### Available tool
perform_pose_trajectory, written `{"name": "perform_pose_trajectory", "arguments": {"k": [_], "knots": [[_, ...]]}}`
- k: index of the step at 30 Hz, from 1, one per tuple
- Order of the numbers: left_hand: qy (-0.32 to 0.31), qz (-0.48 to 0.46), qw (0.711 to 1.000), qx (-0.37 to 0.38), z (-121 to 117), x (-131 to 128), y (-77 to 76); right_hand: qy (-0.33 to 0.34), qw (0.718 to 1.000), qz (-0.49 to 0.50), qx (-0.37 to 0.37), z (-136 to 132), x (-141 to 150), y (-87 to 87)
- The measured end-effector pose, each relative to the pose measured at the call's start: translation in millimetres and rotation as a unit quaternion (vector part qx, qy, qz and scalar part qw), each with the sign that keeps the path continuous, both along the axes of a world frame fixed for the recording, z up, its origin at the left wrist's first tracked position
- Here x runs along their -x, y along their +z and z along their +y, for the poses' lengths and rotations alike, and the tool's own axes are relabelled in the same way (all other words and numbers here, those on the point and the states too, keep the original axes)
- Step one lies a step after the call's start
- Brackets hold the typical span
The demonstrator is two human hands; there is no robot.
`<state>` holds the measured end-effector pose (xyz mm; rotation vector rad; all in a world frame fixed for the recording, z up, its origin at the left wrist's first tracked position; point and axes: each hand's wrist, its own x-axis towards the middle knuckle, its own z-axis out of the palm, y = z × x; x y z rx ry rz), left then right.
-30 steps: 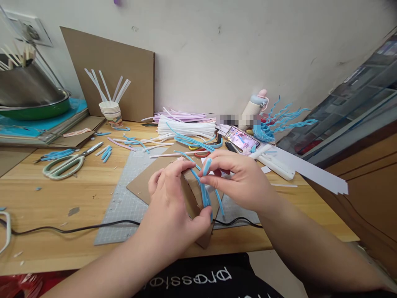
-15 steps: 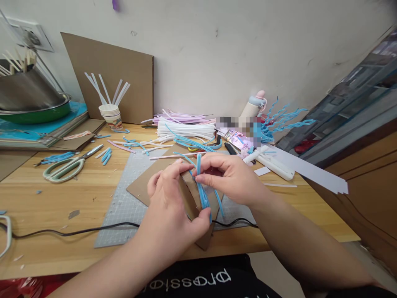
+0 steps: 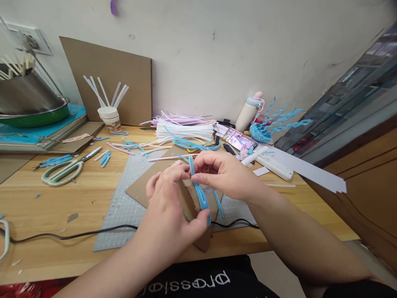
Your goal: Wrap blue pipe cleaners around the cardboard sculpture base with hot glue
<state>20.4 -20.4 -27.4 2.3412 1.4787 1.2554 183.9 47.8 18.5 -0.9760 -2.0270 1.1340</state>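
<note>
My left hand is wrapped round a piece of cardboard, its thumb against the lower edge. Blue pipe cleaners lie bunched over the cardboard's right side, running down toward that thumb. My right hand pinches a blue pipe cleaner between thumb and index finger, close to the left fingertips; its upper end sticks up above the pinch. Another blue strand hangs below my right hand. Under both hands is a flat cardboard sheet on a grey cutting mat.
Green-handled scissors and cut blue pieces lie at left. Behind are a white pipe cleaner bundle and a paper cup. A phone, a bottle and a glue gun are at right. A black cable crosses the front.
My right hand has moved left, bringing the pinched pipe cleaner over against the cardboard beside the left fingers. My left hand keeps its hold. The view has shifted slightly.
</note>
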Motion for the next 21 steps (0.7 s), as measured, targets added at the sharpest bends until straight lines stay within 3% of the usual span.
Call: {"name": "perform_pose_trajectory", "arguments": {"k": [6,13,21], "knots": [[-0.01,-0.008,0.999,0.042,-2.6,6.4,3.4,0.007,0.996,0.026,0.087,-0.5,2.0,2.3],[-0.018,-0.094,0.99,0.101,2.7,14.0,6.5,0.009,0.991,0.035,0.127,-0.5,7.1,5.8],[-0.001,-0.127,0.984,0.125,3.4,20.4,3.2,0.015,0.989,0.036,0.142,-5.1,13.9,8.4]]}}
